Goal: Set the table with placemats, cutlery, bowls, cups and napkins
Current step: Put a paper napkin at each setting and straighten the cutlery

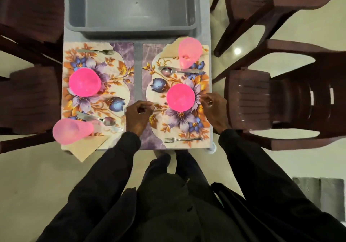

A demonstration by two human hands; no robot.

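- grey bin [131, 7]: far end cut off by top edge, depth unclear
- left cup [72, 130]: motion/lens blur, hides part of the knife [97, 121] and left napkin [88, 147]
- right cup [189, 51]: covers most of right napkin [169, 51]; only corners show
- left hand [138, 114]: curled, fingertips tucked under; can't tell if pinching anything. Covers near-left corner of right placemat [148, 54]
- right hand [213, 106]: loosely curled at mat's right edge, contact w/ bowl [180, 97] unclear
- bowls: interiors washed out pink, can't tell contents
- chairs [280, 99]: cut by frame edges both sides
- table [138, 69]: mostly covered, only centre strip shows
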